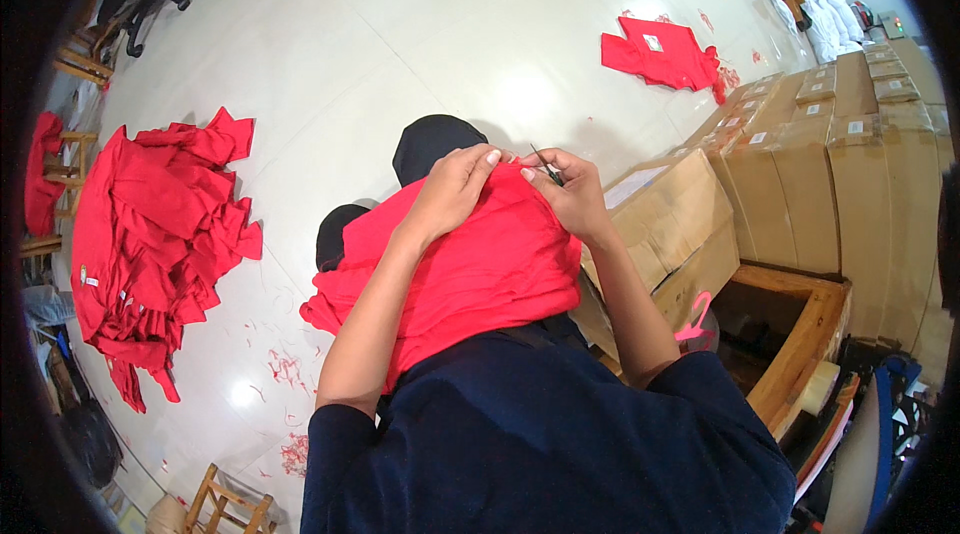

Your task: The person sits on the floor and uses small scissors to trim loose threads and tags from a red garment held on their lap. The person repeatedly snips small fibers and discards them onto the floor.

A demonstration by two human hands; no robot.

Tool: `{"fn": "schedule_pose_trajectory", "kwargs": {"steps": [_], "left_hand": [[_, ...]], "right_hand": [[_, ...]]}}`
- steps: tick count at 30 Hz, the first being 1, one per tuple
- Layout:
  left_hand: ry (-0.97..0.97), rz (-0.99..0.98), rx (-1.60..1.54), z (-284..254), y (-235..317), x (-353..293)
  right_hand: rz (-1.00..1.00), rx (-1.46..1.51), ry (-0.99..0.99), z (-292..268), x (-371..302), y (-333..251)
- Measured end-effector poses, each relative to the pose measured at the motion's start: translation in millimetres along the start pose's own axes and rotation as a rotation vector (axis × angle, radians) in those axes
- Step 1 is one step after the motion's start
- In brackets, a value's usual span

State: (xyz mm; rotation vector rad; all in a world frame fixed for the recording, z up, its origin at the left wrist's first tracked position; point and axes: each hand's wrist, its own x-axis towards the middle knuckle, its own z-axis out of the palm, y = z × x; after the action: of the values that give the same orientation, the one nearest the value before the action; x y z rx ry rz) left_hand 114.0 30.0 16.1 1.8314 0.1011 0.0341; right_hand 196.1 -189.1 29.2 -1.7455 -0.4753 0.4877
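A thick heap of red cloth (480, 264), seemingly folded garments, lies across my lap. At its far edge my left hand (452, 190) is closed, pinching the fabric between thumb and fingers. Close beside it, my right hand (574, 198) holds small dark thread snips (548, 167), with one thin blade pointing up and to the left. The fingertips of both hands are a short gap apart along the cloth's edge. Whether a thread lies between the blades is too small to tell.
A large pile of red garments (165, 234) lies on the floor at left. One red garment (660, 52) lies far right, near thread scraps. Cardboard boxes (790, 184) are stacked at right, beside a wooden frame (815, 334). A wooden stool (225, 504) stands at lower left.
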Motion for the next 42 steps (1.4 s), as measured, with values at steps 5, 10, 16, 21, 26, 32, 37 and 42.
{"fn": "schedule_pose_trajectory", "kwargs": {"steps": [5,10,16,21,26,32,37,42], "left_hand": [[-0.133,-0.047,-0.129,-1.7,9.7,-16.8],[-0.115,-0.069,-0.098,3.4,17.9,-22.6],[0.147,0.067,0.283,18.6,33.2,-37.7],[0.264,0.013,0.187,35.8,34.5,-53.3],[0.235,0.0,0.245,43.6,36.2,-64.8],[0.247,-0.035,0.224,37.4,42.5,-62.3],[0.267,0.008,0.106,32.5,25.6,-49.5],[0.086,-0.09,-0.099,17.0,33.0,-32.3]], "right_hand": [[0.0,0.036,0.054,4.2,-10.5,4.5],[-0.078,-0.082,0.099,14.2,-14.8,-3.0],[0.112,-0.043,0.308,25.7,-27.6,-17.1],[0.039,-0.128,0.298,35.2,-46.8,-16.3],[0.127,-0.056,0.295,38.2,-53.0,-3.4],[0.126,0.012,0.285,41.9,-52.3,-6.1],[0.119,0.136,0.276,39.6,-54.8,-3.8],[0.268,0.301,0.219,30.7,-50.6,-5.0]]}}
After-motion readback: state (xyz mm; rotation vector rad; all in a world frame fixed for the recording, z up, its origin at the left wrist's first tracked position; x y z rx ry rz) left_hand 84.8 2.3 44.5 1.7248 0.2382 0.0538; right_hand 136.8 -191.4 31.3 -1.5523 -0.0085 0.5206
